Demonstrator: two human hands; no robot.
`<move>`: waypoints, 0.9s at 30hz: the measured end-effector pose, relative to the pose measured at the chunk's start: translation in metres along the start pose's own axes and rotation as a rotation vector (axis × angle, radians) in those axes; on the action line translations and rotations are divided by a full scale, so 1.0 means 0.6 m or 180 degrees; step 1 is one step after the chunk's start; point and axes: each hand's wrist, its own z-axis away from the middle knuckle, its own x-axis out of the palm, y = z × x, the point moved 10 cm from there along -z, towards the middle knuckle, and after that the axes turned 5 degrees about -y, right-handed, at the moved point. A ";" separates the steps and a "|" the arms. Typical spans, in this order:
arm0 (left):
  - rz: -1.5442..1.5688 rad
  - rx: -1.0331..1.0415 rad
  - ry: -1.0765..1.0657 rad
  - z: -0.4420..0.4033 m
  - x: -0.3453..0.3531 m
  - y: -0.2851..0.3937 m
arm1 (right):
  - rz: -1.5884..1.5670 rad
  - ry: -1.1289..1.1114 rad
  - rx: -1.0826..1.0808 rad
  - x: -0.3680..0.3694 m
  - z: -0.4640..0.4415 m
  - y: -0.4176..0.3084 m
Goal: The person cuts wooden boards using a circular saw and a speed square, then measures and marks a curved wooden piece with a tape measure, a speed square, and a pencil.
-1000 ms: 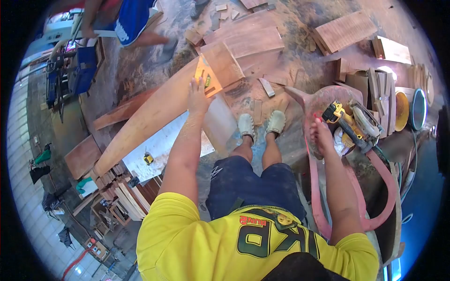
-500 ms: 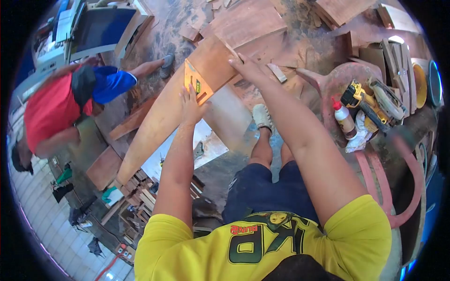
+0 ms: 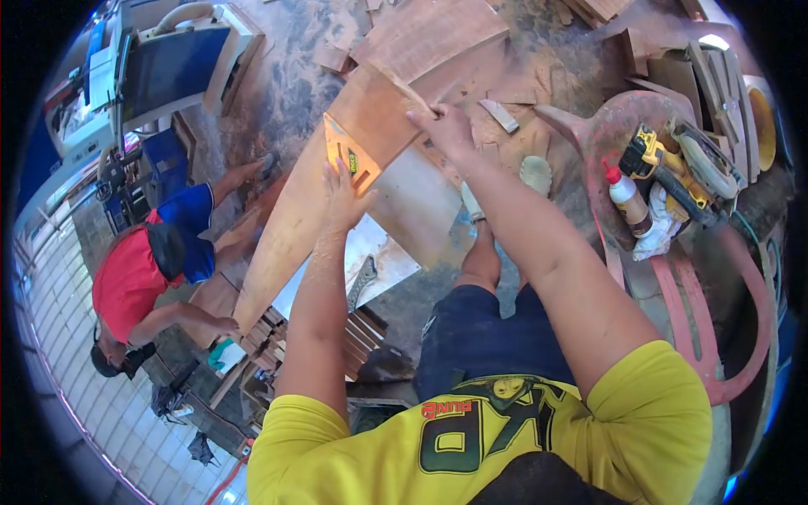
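A long wooden board (image 3: 290,231) runs diagonally in front of me, tilted in the view. An orange triangular speed square (image 3: 337,139) lies on it near its upper end. My left hand (image 3: 343,202) rests flat with fingers stretched over the lower part of the square. At the board's upper right corner, my right hand (image 3: 449,132) has its fingers closed around the edge. Its fingertips are partly hidden, so I cannot tell whether something small is also in them.
A co-worker in a red shirt (image 3: 135,278) bends at the left, one hand by the board's lower end. A red plastic chair (image 3: 589,135) on the right bears a yellow power tool (image 3: 641,151) and a glue bottle (image 3: 627,202). Wood offcuts (image 3: 501,115) litter the dusty floor.
The co-worker has moved down and inward, a hand now by the board's lower end. My view has shifted slightly and one foot has stepped. Both my hands stay on the square and board.
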 end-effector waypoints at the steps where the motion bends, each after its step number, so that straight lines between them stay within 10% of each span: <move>1: 0.0012 -0.0011 0.0005 -0.001 -0.001 -0.002 | 0.0078 0.0027 -0.0123 -0.002 0.005 -0.008; 13: 0.0125 -0.0328 -0.0047 0.018 -0.025 0.025 | 0.1157 0.0295 -0.0870 0.007 -0.011 -0.006; 17: 0.0280 -0.0228 0.0686 0.019 -0.014 0.010 | 0.2060 0.1155 -0.2099 0.029 0.067 -0.092; 27: 0.0047 -0.0244 0.1318 0.095 0.015 -0.156 | 0.4549 -0.0333 -0.2709 0.368 0.224 -0.025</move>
